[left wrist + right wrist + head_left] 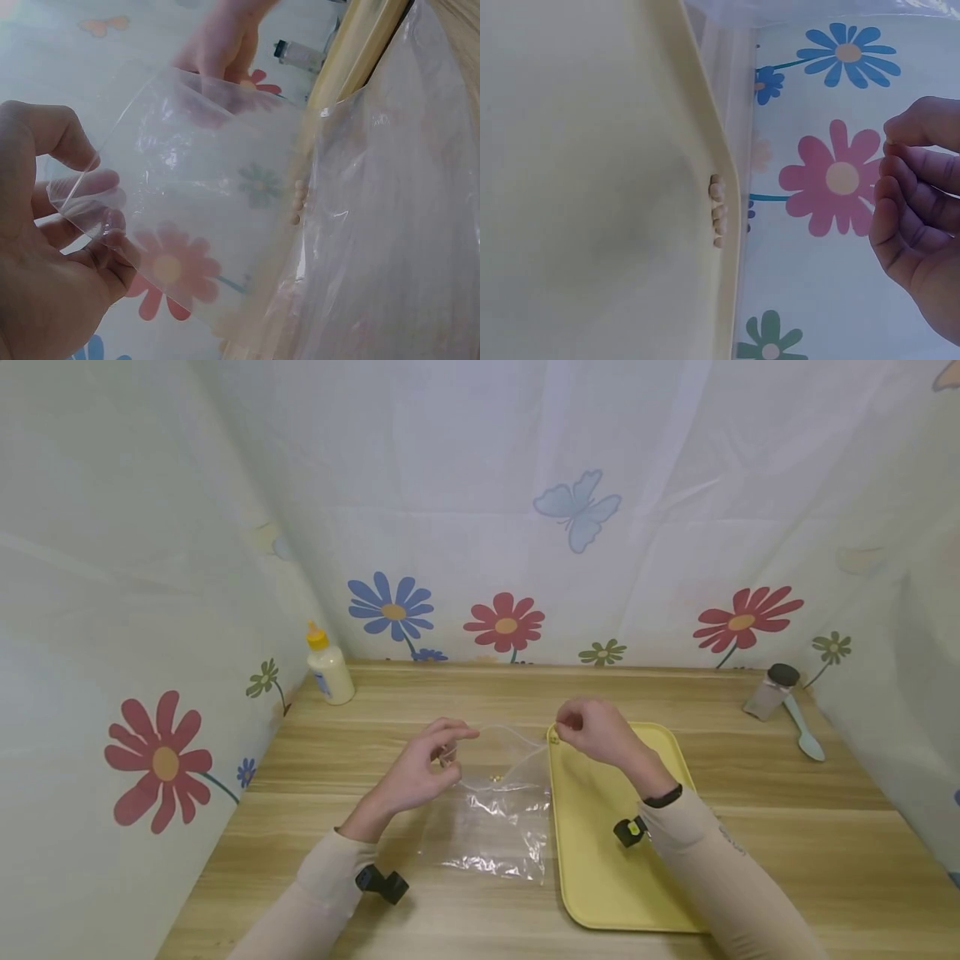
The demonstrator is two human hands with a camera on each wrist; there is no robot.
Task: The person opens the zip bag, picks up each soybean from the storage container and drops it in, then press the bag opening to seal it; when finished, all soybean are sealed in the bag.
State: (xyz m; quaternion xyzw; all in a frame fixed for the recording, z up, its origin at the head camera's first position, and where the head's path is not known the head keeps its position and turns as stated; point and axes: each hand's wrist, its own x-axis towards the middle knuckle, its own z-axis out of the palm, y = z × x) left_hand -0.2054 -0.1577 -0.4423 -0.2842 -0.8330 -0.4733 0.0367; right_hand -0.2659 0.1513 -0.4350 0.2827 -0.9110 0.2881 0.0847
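A clear plastic bag (pixel 491 835) lies on the table with its mouth raised and spread. My left hand (pixel 420 768) holds the mouth at its left corner, the film draped over its curled fingers in the left wrist view. Several small round tan balls (pixel 298 202) show in the bag. Right of it is a yellow tray (pixel 600 877), where more tan balls (pixel 718 214) sit along the far left corner. My right hand (pixel 600 735) is raised over that corner, thumb and forefinger pinched together on a tiny pale ball mostly hidden by the fingertips.
A white bottle with a yellow cap (pixel 332 675) stands at the back left. At the back right are a small jar with a black lid (pixel 772 692) and a pale blue spoon (pixel 808 739). Flower-printed curtains (pixel 465 510) border the table at the back and sides.
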